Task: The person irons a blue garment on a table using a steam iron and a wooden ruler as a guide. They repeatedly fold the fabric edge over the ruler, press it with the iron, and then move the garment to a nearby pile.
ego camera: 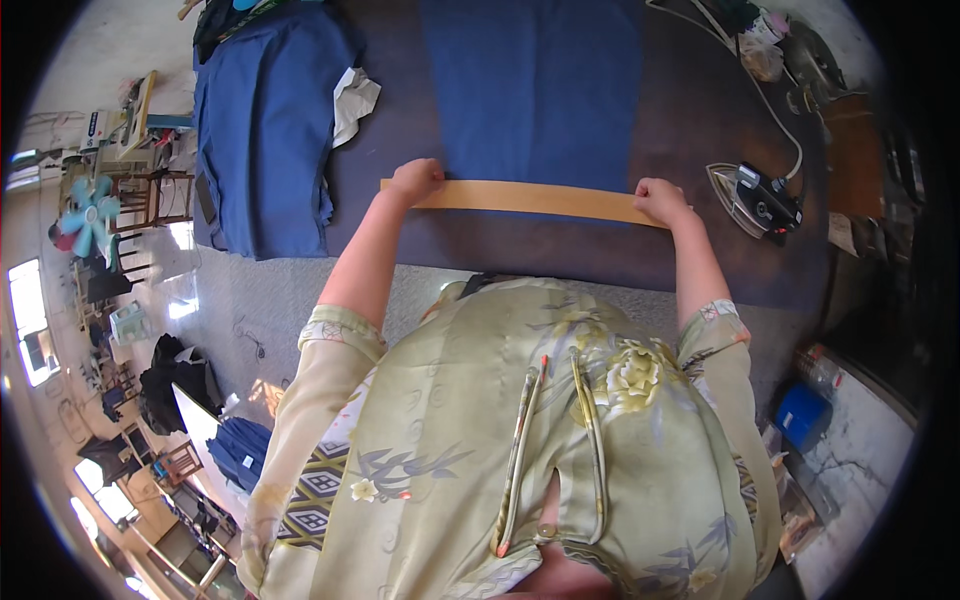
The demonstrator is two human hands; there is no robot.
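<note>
A long tan strip [525, 199], of wood or stiff card, lies across the near end of a blue cloth panel [540, 97] on the dark table cover [390, 232]. Near the strip's left end, my left hand [417, 182] grips it with curled fingers. My right hand [663, 201] is closed on the other end. A narrow edge of blue cloth shows along the strip's near side. To the right of my right hand, an electric iron [763, 204] rests with its cord running up and away.
At the left of the table lies a pile of blue cloth [262, 142], with a crumpled white piece [354, 105] beside it. Plastic bags [761, 56] sit at the far right. Beyond the table's left end stand a fan [90, 216] and a wooden chair [161, 199].
</note>
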